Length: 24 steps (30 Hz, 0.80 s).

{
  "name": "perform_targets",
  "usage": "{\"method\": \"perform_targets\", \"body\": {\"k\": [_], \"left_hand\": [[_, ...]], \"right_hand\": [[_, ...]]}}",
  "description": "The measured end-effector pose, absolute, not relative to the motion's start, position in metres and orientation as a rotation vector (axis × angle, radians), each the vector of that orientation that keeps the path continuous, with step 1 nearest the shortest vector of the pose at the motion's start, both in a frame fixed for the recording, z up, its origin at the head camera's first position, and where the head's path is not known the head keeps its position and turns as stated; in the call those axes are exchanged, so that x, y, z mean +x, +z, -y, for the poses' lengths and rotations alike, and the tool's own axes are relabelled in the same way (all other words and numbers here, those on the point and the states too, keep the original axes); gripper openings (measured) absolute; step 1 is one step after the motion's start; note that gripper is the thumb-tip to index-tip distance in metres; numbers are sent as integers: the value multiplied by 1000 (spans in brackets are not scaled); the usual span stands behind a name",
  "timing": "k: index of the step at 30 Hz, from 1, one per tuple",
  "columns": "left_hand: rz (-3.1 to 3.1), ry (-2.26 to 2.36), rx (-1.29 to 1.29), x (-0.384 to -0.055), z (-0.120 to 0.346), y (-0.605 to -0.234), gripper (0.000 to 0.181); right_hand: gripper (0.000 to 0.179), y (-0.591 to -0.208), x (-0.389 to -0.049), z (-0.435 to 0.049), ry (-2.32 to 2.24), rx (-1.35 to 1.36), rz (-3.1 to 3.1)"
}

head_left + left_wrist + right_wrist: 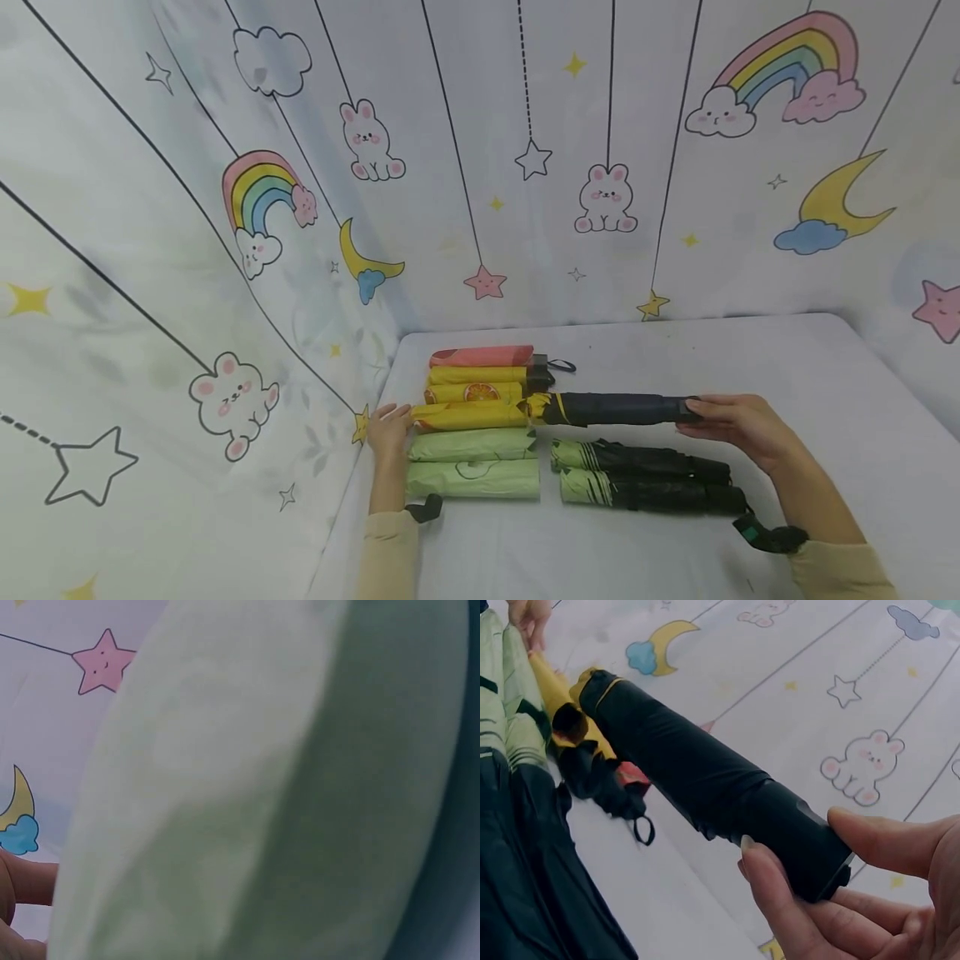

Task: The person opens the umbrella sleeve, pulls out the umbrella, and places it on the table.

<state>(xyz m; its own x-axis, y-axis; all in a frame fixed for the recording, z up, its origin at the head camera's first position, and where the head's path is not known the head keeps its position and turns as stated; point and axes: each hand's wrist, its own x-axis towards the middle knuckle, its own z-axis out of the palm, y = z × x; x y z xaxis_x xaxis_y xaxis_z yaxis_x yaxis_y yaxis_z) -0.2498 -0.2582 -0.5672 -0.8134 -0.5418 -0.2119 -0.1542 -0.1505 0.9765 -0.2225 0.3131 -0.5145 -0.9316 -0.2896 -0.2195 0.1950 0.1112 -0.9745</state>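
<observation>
My right hand [731, 421] grips the black handle end of a folded umbrella [622, 408], thumb on one side and fingers on the other. The umbrella is dark with a gathered yellow tip. In the head view that tip meets the right end of a yellow umbrella cover [468, 415]; in the right wrist view it overlaps the yellow pieces. My left hand [390, 425] pinches the cover's left end, as the right wrist view also shows at its top left. A large pale green surface [225, 787] blocks most of the left wrist view, leaving only some fingers [34, 881] visible.
Behind lie a pink umbrella [480, 357] and two yellow pieces, one printed with an orange slice [480, 392]. In front are two light green covers [472, 479] and, to their right, two black-and-green folded umbrellas [652, 492]. A printed white curtain [540, 250] backs the white table [600, 550].
</observation>
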Motion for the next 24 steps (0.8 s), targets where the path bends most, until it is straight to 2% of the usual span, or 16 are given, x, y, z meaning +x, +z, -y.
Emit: {"method": "perform_targets", "body": {"k": [4, 14, 21, 24], "left_hand": [[1842, -2074, 780, -251, 259, -568, 58], [1860, -2084, 771, -250, 259, -567, 56], [1892, -2072, 760, -251, 260, -567, 55], [1891, -2079, 764, -251, 261, -567, 55]], "right_hand": [[62, -521, -222, -320, -1865, -64, -2032], [57, -538, -221, -337, -1878, -9, -1962], [26, -547, -220, -345, -1990, -32, -1821], [21, -551, -220, -348, -2001, -41, -1786]]}}
